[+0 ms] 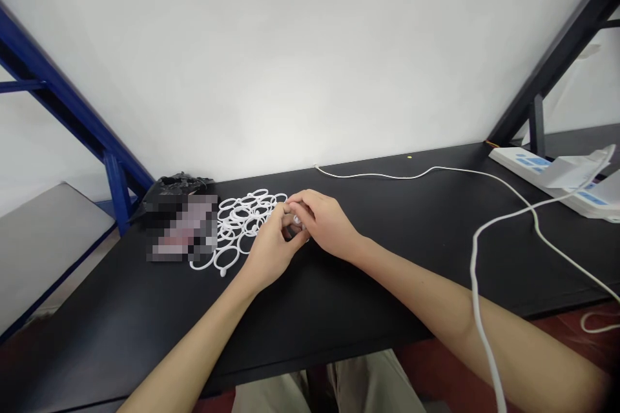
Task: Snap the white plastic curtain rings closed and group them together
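My left hand (pixel 271 245) and my right hand (pixel 329 222) meet over the black table, fingertips touching. Both are closed around a small white piece (pixel 297 220), which looks like the knob of a white ring; my fingers hide most of it. Just left of my hands lies a loose pile of white rings (pixel 227 258), several of them overlapping and each thin and round. A small knob shows on some of the rings. The pile's right side is partly covered by my left hand.
A black plastic bag (pixel 177 184) and a blurred-out pinkish item (pixel 186 226) lie left of the rings. A white cable (pixel 431 170) crosses the right side, passing over my right forearm. A white-and-blue device (pixel 533 164) stands far right. Behind the table (pixel 387 310) rises a white wall.
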Tool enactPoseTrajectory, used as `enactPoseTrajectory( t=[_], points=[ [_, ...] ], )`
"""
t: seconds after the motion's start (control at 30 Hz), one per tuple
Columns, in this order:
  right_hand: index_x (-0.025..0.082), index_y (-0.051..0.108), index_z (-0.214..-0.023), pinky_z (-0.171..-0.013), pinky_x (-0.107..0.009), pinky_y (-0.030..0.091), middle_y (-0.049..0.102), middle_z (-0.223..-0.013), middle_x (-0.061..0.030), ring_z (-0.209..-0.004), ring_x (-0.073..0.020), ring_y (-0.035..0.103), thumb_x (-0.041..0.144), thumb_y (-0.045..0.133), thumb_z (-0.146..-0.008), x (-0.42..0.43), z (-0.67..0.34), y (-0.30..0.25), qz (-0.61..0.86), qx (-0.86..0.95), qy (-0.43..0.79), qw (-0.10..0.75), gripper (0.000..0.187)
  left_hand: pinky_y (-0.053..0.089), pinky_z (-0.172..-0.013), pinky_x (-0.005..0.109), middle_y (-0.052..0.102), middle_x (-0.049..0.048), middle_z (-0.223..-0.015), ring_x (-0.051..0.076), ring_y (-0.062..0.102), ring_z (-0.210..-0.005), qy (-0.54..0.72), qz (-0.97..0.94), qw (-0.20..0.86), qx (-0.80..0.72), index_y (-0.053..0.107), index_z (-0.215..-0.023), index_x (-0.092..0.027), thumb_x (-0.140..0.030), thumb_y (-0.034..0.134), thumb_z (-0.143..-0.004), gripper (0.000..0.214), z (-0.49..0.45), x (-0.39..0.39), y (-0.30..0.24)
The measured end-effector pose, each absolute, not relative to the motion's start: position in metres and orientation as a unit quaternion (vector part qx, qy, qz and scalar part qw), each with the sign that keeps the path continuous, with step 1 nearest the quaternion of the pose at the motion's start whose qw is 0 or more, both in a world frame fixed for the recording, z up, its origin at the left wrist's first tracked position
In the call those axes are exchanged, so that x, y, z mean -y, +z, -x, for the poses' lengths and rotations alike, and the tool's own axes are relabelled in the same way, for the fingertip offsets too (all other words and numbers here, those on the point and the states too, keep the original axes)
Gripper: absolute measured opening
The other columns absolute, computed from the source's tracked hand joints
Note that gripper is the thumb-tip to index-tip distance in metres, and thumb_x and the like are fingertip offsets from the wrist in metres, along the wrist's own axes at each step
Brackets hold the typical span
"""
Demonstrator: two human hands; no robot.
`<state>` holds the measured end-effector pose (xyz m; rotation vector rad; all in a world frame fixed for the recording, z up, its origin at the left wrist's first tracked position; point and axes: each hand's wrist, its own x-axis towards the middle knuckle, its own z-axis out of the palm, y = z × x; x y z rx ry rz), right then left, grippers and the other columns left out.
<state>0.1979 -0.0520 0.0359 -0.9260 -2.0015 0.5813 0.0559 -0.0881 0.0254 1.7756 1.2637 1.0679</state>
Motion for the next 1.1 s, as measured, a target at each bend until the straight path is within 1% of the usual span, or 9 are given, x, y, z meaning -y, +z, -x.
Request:
enactPoseTrajectory(
  t=[0.17, 0.4, 0.6, 0.67, 0.73, 0.83, 0.9, 1.0, 1.1],
  points=[
    [0.020, 0.065, -0.094, -0.069, -0.023, 0.043, 0.067, -0.085, -0.0002, -0.072, -0.0106, 0.058, 0.025, 0.047, -0.095, 0.051, -0.199, 0.039, 0.363, 0.796, 0.231, 0.426, 0.019, 0.044, -0.070, 0.028, 0.068, -0.0036, -0.074, 0.015, 0.062, -0.071, 0.447, -0.631, 0.377, -0.510, 0.054, -0.094, -0.023, -0.029, 0.065, -0.080, 0.019, -0.054, 0.084, 0.026],
    [0.018, 0.065, -0.088, -0.062, -0.023, 0.037, 0.059, -0.066, 0.0025, -0.058, -0.0097, 0.049, 0.025, 0.051, -0.093, 0.045, -0.206, 0.041, 0.413, 0.795, 0.166, 0.411, 0.017, 0.048, -0.075, 0.028, 0.070, -0.0021, -0.074, 0.013, 0.062, -0.068, 0.549, -0.535, 0.402, -0.501, 0.058, -0.094, -0.020, -0.035, 0.073, -0.075, 0.029, -0.042, 0.076, 0.029],
    [0.019, 0.065, -0.087, -0.062, -0.028, 0.035, 0.065, -0.079, -0.0047, -0.067, -0.0161, 0.054, 0.025, 0.053, -0.092, 0.033, -0.218, 0.038, 0.495, 0.827, 0.078, 0.255, 0.014, 0.052, -0.081, 0.033, 0.072, 0.0011, -0.083, 0.015, 0.068, -0.074, 0.562, -0.523, 0.419, -0.485, 0.059, -0.101, -0.018, -0.037, 0.075, -0.074, 0.036, -0.039, 0.076, 0.033],
    [0.019, 0.067, -0.089, -0.067, -0.031, 0.037, 0.067, -0.084, -0.0077, -0.074, -0.0194, 0.055, 0.028, 0.052, -0.093, 0.033, -0.219, 0.039, 0.490, 0.839, 0.039, 0.233, 0.018, 0.053, -0.083, 0.034, 0.072, 0.0020, -0.084, 0.016, 0.069, -0.078, 0.557, -0.517, 0.436, -0.482, 0.060, -0.098, -0.018, -0.036, 0.075, -0.073, 0.035, -0.041, 0.077, 0.034],
    [0.018, 0.067, -0.091, -0.075, -0.033, 0.038, 0.068, -0.088, -0.0091, -0.082, -0.0208, 0.055, 0.032, 0.047, -0.097, 0.037, -0.217, 0.042, 0.458, 0.853, 0.016, 0.250, 0.025, 0.054, -0.083, 0.034, 0.072, 0.0029, -0.086, 0.017, 0.070, -0.082, 0.563, -0.504, 0.453, -0.473, 0.060, -0.095, -0.017, -0.035, 0.076, -0.072, 0.034, -0.042, 0.077, 0.034],
    [0.018, 0.067, -0.095, -0.082, -0.033, 0.038, 0.069, -0.093, -0.0074, -0.086, -0.0191, 0.055, 0.039, 0.038, -0.100, 0.046, -0.213, 0.048, 0.402, 0.864, 0.048, 0.299, 0.036, 0.055, -0.078, 0.032, 0.071, 0.0022, -0.083, 0.016, 0.069, -0.077, 0.580, -0.477, 0.475, -0.460, 0.060, -0.093, -0.016, -0.034, 0.078, -0.069, 0.035, -0.041, 0.076, 0.033],
    [0.019, 0.066, -0.097, -0.078, -0.031, 0.039, 0.069, -0.091, -0.0047, -0.083, -0.0163, 0.057, 0.044, 0.038, -0.100, 0.053, -0.210, 0.051, 0.387, 0.862, 0.107, 0.310, 0.037, 0.054, -0.072, 0.029, 0.071, 0.0012, -0.078, 0.015, 0.068, -0.071, 0.585, -0.464, 0.487, -0.453, 0.060, -0.092, -0.016, -0.034, 0.080, -0.068, 0.036, -0.038, 0.075, 0.031],
    [0.021, 0.064, -0.103, -0.068, -0.027, 0.040, 0.067, -0.088, -0.0015, -0.075, -0.0130, 0.059, 0.053, 0.052, -0.091, 0.059, -0.207, 0.051, 0.396, 0.847, 0.173, 0.310, 0.036, 0.051, -0.069, 0.027, 0.071, 0.0018, -0.077, 0.015, 0.068, -0.072, 0.586, -0.457, 0.497, -0.447, 0.062, -0.093, -0.016, -0.033, 0.081, -0.066, 0.037, -0.035, 0.073, 0.028],
    [0.022, 0.064, -0.100, -0.064, -0.026, 0.043, 0.068, -0.086, 0.0003, -0.069, -0.0116, 0.060, 0.053, 0.063, -0.083, 0.059, -0.204, 0.046, 0.397, 0.825, 0.219, 0.339, 0.036, 0.051, -0.073, 0.028, 0.073, 0.0043, -0.083, 0.017, 0.068, -0.079, 0.593, -0.462, 0.480, -0.452, 0.066, -0.094, -0.015, -0.034, 0.081, -0.067, 0.036, -0.034, 0.072, 0.027]
  ],
)
